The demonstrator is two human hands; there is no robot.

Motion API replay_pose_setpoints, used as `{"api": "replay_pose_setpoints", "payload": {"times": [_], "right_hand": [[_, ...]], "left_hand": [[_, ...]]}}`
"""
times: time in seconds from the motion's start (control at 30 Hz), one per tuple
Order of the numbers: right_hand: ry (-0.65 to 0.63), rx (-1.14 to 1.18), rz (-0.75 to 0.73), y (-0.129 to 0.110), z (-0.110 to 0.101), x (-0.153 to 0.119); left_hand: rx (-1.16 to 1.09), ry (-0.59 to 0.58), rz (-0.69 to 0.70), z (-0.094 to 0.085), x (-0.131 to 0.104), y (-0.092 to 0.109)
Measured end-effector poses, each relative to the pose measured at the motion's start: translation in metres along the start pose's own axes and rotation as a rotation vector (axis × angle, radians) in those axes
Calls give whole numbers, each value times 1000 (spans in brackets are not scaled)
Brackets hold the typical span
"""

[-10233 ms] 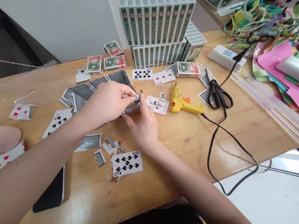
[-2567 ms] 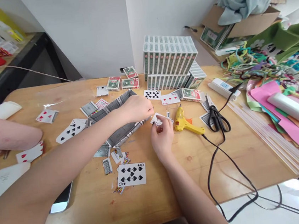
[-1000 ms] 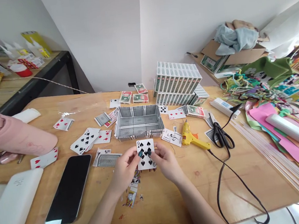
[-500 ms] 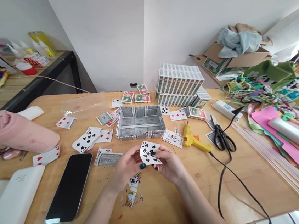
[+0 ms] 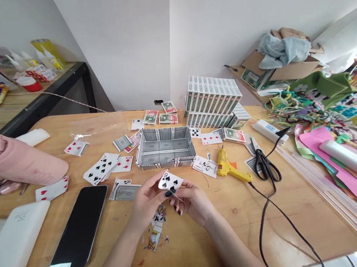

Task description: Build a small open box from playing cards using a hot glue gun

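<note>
While the left hand point(image 5: 146, 202) and right hand point(image 5: 196, 201) grip the curved spade card point(image 5: 170, 182) above the worktop point(image 5: 240, 233), towards its near edge, uneven pressure could crease it

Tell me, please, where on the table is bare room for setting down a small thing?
Bare wood lies between the right forearm and the black cord, and between that cord and the clear sticks. It is crowded in the middle, where the left hand and right hand hold a spade card before the open box, and on the left around the phone.
</note>
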State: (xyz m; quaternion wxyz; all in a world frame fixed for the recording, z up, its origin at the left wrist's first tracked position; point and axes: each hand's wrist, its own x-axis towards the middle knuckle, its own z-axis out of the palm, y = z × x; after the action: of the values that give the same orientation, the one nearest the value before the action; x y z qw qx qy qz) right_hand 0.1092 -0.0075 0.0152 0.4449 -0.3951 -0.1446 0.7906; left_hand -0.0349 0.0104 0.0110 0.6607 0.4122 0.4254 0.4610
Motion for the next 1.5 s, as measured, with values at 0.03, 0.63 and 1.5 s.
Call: {"api": "replay_pose_setpoints", "payload": {"times": [0.03, 0.63, 1.5], "right_hand": [[-1, -26, -16, 0, 0, 0], [278, -428, -519, 6, -7, 5], [336, -162, -376, 2, -5, 4]], "left_hand": [[27, 28, 13, 0, 0, 0], [231, 288, 39, 7, -1, -1], [149, 328, -67, 10, 0, -4]]}}
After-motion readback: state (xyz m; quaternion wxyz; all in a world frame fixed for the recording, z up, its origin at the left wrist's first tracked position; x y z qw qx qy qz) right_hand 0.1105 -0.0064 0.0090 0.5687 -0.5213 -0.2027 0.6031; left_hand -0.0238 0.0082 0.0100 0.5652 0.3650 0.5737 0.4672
